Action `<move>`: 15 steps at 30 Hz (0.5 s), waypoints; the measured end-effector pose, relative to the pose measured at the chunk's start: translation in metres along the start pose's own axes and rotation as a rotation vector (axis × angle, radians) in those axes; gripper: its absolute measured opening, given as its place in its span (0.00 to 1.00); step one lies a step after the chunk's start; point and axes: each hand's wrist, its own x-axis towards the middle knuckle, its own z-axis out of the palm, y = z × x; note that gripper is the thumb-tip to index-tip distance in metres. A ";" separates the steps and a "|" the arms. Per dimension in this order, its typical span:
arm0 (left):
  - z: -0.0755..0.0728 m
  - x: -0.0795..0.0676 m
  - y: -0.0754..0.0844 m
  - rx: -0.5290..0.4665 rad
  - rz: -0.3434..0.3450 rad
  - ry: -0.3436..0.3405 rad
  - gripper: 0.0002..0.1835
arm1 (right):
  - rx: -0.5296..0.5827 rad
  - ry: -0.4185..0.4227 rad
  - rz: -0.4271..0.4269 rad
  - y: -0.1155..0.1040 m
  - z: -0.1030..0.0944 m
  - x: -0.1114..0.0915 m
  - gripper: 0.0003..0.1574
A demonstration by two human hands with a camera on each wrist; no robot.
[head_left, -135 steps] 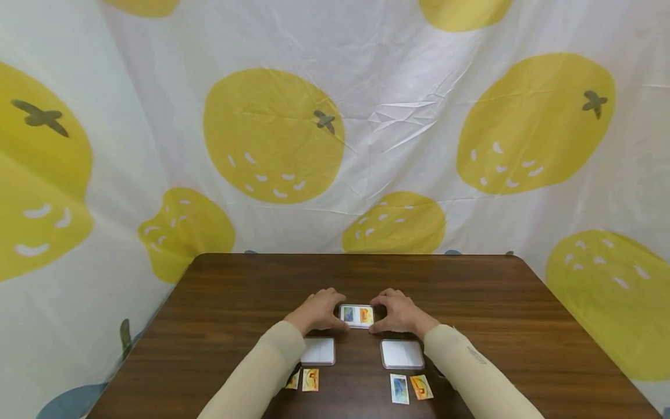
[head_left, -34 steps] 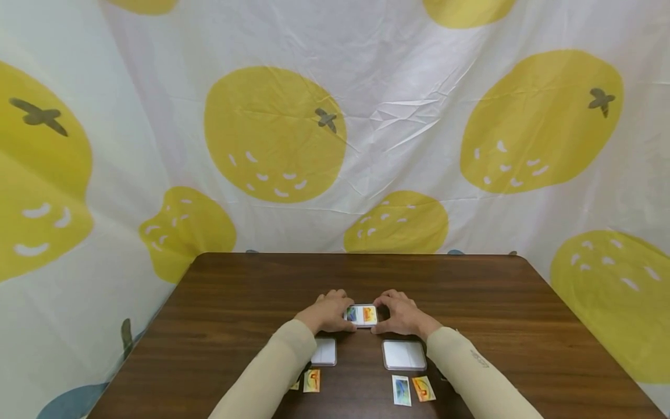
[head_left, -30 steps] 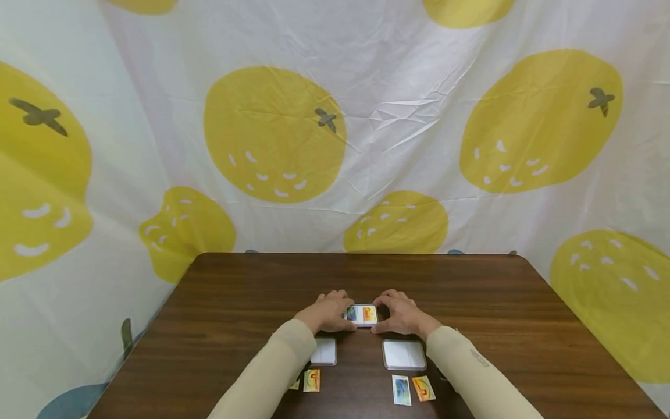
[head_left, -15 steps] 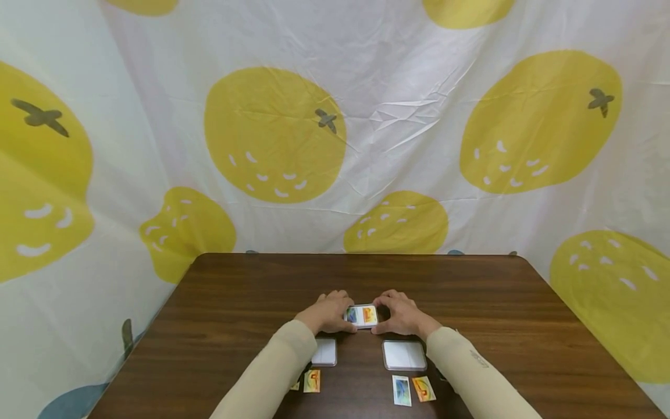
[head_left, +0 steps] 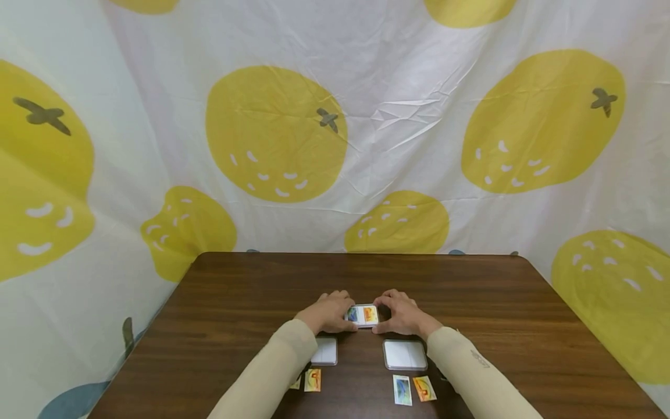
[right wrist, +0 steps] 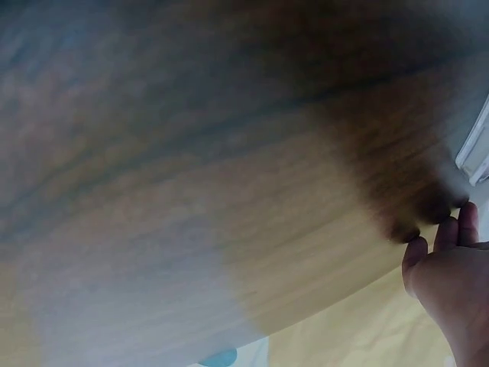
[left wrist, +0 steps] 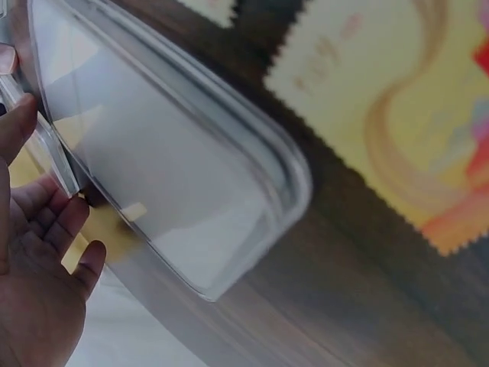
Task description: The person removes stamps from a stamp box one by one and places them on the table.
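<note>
My left hand (head_left: 327, 314) grips the left end of a small clear case (head_left: 362, 323) lying on the table. My right hand (head_left: 403, 315) holds its right end, thumb at the near corner and index finger at the far one. Inside, a blue-green stamp (head_left: 353, 315) sits left of an orange stamp (head_left: 370, 315) on white. In the left wrist view, the case's edge (left wrist: 59, 157) lies between the thumb and fingers of the left hand (left wrist: 42, 298). The right wrist view catches a case corner (right wrist: 475, 157) beside the right hand's fingertips; its thumb is hidden there.
Two more clear cases with white inside lie nearer: a left case (head_left: 325, 352), partly under the left sleeve, and a right case (head_left: 405, 355). In front are an orange stamp (head_left: 313, 380), another half hidden, a blue stamp (head_left: 402, 390) and a tilted orange stamp (head_left: 424, 389).
Compared with several seconds ago, the held case and my left hand sit slightly farther right, and the left fingers cover more of its left end. During the last second, hardly anything moves.
</note>
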 end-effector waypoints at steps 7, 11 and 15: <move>0.003 0.002 0.003 0.008 -0.040 0.009 0.40 | 0.011 0.008 0.012 0.001 0.001 0.001 0.36; 0.004 0.003 0.004 0.018 -0.036 0.022 0.36 | 0.010 0.009 0.002 0.004 0.003 0.002 0.35; 0.002 0.002 0.005 0.013 -0.029 0.029 0.34 | 0.013 -0.002 -0.020 0.007 0.004 0.002 0.35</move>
